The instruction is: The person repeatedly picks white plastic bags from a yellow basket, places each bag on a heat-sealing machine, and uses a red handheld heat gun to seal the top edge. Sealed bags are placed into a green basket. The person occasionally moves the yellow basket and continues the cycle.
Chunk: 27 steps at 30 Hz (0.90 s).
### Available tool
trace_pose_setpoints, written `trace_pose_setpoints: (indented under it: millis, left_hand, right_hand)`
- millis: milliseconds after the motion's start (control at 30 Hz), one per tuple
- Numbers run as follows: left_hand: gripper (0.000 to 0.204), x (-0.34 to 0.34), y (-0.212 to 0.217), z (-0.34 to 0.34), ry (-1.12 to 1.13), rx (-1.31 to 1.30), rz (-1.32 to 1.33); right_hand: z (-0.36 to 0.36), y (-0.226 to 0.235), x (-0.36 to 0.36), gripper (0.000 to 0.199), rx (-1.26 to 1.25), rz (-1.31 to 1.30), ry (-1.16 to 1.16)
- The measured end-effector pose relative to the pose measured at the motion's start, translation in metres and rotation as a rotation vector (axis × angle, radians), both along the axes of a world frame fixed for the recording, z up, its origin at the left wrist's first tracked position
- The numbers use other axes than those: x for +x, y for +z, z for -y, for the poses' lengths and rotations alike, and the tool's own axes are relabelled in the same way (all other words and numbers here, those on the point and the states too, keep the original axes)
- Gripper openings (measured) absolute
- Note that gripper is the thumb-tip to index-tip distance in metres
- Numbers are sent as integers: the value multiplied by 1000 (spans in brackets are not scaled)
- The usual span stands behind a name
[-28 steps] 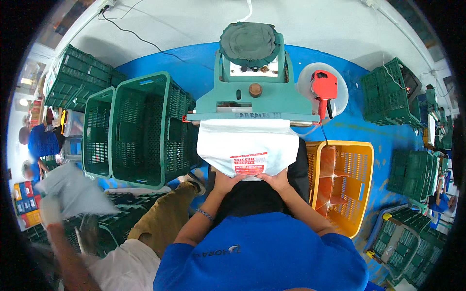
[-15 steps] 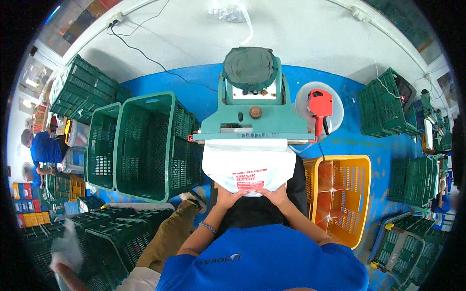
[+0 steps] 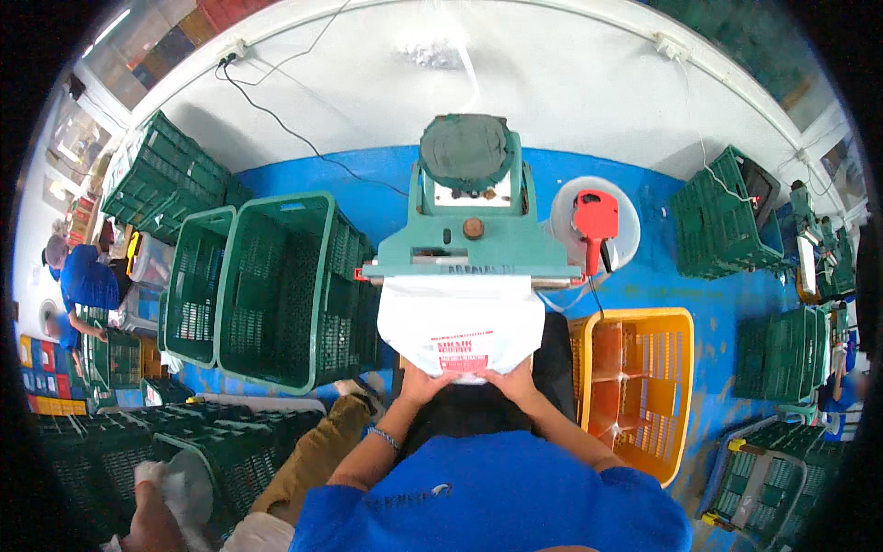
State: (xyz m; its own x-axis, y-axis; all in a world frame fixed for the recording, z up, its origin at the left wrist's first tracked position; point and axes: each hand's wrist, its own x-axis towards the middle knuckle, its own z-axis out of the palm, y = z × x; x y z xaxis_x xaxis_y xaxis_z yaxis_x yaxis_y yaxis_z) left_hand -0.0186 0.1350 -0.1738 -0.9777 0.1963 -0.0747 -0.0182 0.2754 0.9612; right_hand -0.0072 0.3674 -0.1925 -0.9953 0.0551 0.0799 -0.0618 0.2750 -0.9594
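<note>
A white plastic bag (image 3: 451, 317) with red print hangs from the front edge of a green bag sealer (image 3: 478, 247). Its far edge meets the sealer's jaw bar; whether the bar is pressed down I cannot tell. My left hand (image 3: 425, 383) grips the bag's near edge on the left. On the right, my right hand (image 3: 511, 381) pinches the same edge. Both thumbs lie on the bag's face, pointing toward each other, and the other fingers are hidden beneath. A dark green pad (image 3: 465, 150) rests on top of the sealer.
Deep green crates (image 3: 317, 304) stand left. A yellow crate (image 3: 679, 405) holding orange-red packs (image 3: 607, 394) is at right. A red handheld tool (image 3: 596, 221) lies over a white bucket (image 3: 629, 204). At lower left, a co-worker's hand (image 3: 149, 474) holds translucent plastic (image 3: 189, 488).
The view has tilted, so the sealer and crates sit slightly lower. My hands keep their grip on the bag. The co-worker's hand at lower left has moved up and right with the plastic.
</note>
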Motion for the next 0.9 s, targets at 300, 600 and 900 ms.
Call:
trace_pose_setpoints:
  millis: [300,600,900]
  left_hand:
    - [76,1,-1,2,11,-122,-68]
    - [89,4,0,8,31,-24,-102]
    - [89,7,16,8,19,43,-84]
  right_hand:
    - [4,46,-3,80,-174,-197,-6]
    - [-7,56,1,87,250,-293,67]
    - [-41,55,-16,49,-217,-258,-229]
